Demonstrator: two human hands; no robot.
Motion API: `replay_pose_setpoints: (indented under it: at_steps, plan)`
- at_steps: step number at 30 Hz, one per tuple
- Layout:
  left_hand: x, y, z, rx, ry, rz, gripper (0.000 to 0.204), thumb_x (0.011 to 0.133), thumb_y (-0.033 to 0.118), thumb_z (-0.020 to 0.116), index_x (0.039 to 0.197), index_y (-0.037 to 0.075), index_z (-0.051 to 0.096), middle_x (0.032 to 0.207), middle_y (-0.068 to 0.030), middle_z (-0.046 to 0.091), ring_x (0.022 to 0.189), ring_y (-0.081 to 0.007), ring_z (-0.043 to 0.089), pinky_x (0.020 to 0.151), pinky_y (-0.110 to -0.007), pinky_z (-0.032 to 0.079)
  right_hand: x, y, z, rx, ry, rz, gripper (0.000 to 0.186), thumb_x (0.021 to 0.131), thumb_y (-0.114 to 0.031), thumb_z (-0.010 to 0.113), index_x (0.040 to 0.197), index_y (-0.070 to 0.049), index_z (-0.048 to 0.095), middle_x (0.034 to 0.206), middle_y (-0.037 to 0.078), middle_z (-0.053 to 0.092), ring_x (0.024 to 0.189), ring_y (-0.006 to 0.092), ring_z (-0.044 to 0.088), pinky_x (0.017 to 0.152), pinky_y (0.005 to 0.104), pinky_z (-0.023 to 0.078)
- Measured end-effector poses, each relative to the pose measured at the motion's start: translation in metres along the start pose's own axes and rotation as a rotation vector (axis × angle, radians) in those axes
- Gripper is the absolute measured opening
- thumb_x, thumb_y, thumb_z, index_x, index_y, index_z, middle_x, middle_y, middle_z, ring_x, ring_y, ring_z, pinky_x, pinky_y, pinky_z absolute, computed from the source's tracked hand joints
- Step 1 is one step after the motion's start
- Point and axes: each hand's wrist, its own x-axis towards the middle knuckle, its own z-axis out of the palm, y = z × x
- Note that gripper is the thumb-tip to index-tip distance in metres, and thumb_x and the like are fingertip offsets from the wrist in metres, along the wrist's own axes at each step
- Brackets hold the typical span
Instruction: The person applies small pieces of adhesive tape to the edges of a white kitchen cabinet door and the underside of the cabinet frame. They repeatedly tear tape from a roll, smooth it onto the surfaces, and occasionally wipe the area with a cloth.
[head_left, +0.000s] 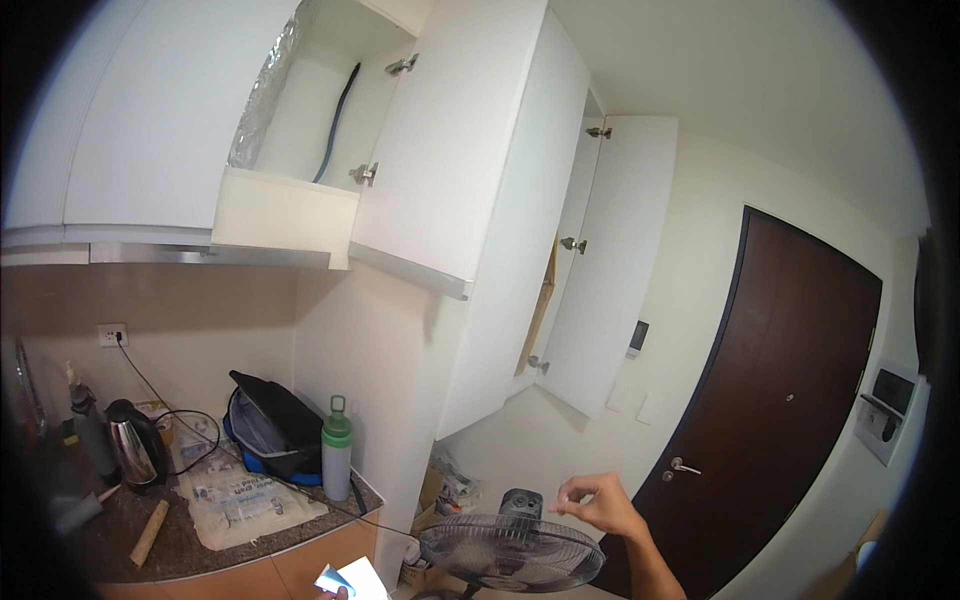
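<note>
My left hand (338, 592), mostly cut off by the bottom edge, grips a white sheet (362, 577) with a light blue patch. My right hand (597, 502) is raised over the right side of a dark standing fan (510, 555), fingers curled toward the thumb; whether something small is pinched there is too small to tell. The fan's motor housing (522, 508) is just left of that hand.
The counter (155, 565) holds a kettle (140, 450), a black-blue bag (270, 430), a green-capped bottle (338, 460), a wooden rod (150, 530) and a cord. White cabinets (420, 160) hang above, several doors open. A dark door (770, 390) is at right.
</note>
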Motion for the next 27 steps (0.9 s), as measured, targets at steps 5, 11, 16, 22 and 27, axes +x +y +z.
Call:
replay_pose_setpoints:
  at_steps: [5, 11, 16, 22, 27]
  plan:
    - [-0.050, 0.006, 0.018, 0.047, 0.056, 0.015, 0.031, 0.100, 0.026, 0.068, 0.096, -0.005, 0.071, 0.074, 0.0023, 0.056, 0.071, -0.0110, 0.048, 0.062, -0.032, 0.041, -0.062, 0.045, 0.005, 0.253, -0.107, 0.116, 0.008, 0.090, -0.006, 0.077, 0.087, 0.001, 0.077, 0.079, 0.005, 0.076, 0.074, 0.0080, 0.070, 0.067, 0.0250, 0.055]
    - [-0.096, 0.006, 0.023, 0.073, 0.106, 0.010, 0.029, 0.099, 0.024, 0.068, 0.094, -0.004, 0.071, 0.073, 0.0024, 0.056, 0.070, -0.0113, 0.048, 0.062, -0.032, 0.040, -0.128, 0.020, 0.081, 0.342, -0.327, 0.098, 0.020, 0.099, -0.026, 0.069, 0.109, -0.011, 0.077, 0.107, 0.013, 0.075, 0.096, 0.0221, 0.070, 0.080, 0.0364, 0.057]
    - [-0.118, 0.003, 0.007, 0.080, 0.125, 0.013, 0.027, 0.099, 0.023, 0.069, 0.093, -0.004, 0.071, 0.072, 0.0025, 0.055, 0.069, -0.0115, 0.047, 0.061, -0.033, 0.040, -0.152, -0.011, 0.116, 0.562, -0.480, 0.086, 0.020, 0.096, -0.024, 0.073, 0.107, -0.007, 0.076, 0.086, 0.006, 0.075, 0.075, 0.0145, 0.068, 0.070, 0.0329, 0.056]
    - [-0.117, -0.014, -0.036, 0.068, 0.123, 0.033, 0.025, 0.098, 0.021, 0.069, 0.092, -0.003, 0.071, 0.070, 0.0026, 0.055, 0.068, -0.0118, 0.047, 0.061, -0.033, 0.040, -0.152, -0.020, 0.149, 0.372, -0.534, 0.065, 0.026, 0.095, -0.026, 0.073, 0.107, -0.004, 0.075, 0.086, 0.004, 0.075, 0.073, 0.0146, 0.066, 0.068, 0.0325, 0.055]
    - [-0.100, -0.035, -0.104, 0.075, 0.111, 0.085, 0.024, 0.098, 0.020, 0.069, 0.090, -0.003, 0.071, 0.069, 0.0027, 0.054, 0.068, -0.0120, 0.047, 0.061, -0.034, 0.039, -0.141, -0.057, 0.204, 0.225, -0.461, 0.084, 0.026, 0.093, -0.026, 0.074, 0.107, -0.004, 0.075, 0.090, 0.006, 0.074, 0.080, 0.0162, 0.064, 0.070, 0.0350, 0.052]
